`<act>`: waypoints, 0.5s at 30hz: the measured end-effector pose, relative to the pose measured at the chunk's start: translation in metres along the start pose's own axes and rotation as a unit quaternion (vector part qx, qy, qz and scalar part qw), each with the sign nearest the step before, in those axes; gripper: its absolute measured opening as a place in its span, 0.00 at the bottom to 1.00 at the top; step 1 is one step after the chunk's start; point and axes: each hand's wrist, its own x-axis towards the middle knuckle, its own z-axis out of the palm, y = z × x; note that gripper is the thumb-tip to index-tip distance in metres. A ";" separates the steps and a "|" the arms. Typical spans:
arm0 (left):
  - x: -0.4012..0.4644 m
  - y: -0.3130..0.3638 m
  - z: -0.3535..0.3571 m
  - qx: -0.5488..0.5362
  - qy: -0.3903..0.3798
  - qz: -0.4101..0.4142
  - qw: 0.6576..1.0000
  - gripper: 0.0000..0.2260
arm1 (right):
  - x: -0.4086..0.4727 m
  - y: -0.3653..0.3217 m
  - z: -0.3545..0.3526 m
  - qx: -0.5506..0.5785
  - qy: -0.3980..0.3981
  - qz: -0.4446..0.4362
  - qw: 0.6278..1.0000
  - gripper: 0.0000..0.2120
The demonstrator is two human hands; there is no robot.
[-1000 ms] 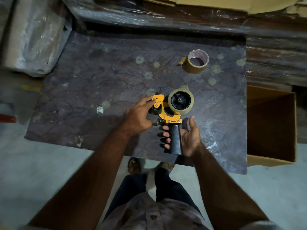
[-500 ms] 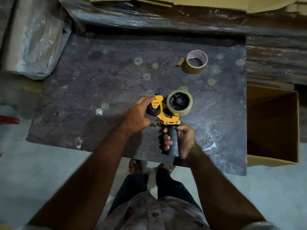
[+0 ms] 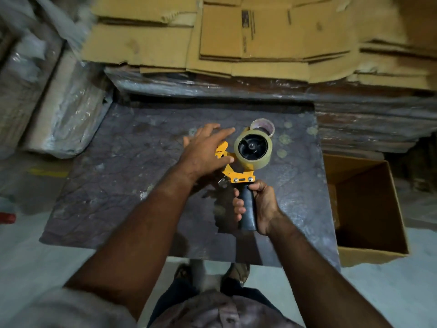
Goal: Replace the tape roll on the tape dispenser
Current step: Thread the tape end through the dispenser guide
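Observation:
My right hand (image 3: 260,204) grips the black handle of the yellow tape dispenser (image 3: 238,174) and holds it up above the dark table (image 3: 118,185). A clear tape roll (image 3: 253,147) sits on the dispenser's black hub. My left hand (image 3: 205,150) hovers over the dispenser's front end with fingers spread, its thumb near the yellow frame; the front roller and blade are hidden under it. A nearly used-up brown tape roll (image 3: 262,125) lies on the table behind the dispenser, partly hidden by it.
An open cardboard box (image 3: 369,209) stands on the floor at the table's right. Flattened cardboard sheets (image 3: 260,36) are stacked on wrapped bundles behind the table. Plastic-wrapped packages (image 3: 59,107) lean at the left. My feet show below the table's near edge.
My right hand has closed on the handle and lifted the dispenser off the table. My left hand has let go of the front end and opened its fingers. The camera has tilted up.

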 end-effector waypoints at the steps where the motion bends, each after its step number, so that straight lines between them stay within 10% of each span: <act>1: 0.008 0.004 -0.008 0.032 -0.006 0.005 0.999 0.35 | -0.002 -0.002 0.008 -0.007 -0.006 -0.007 1.000 0.16; 15: 0.010 0.004 -0.080 0.033 0.087 0.079 0.993 0.04 | -0.010 0.024 0.104 -0.059 0.041 -0.112 0.991 0.13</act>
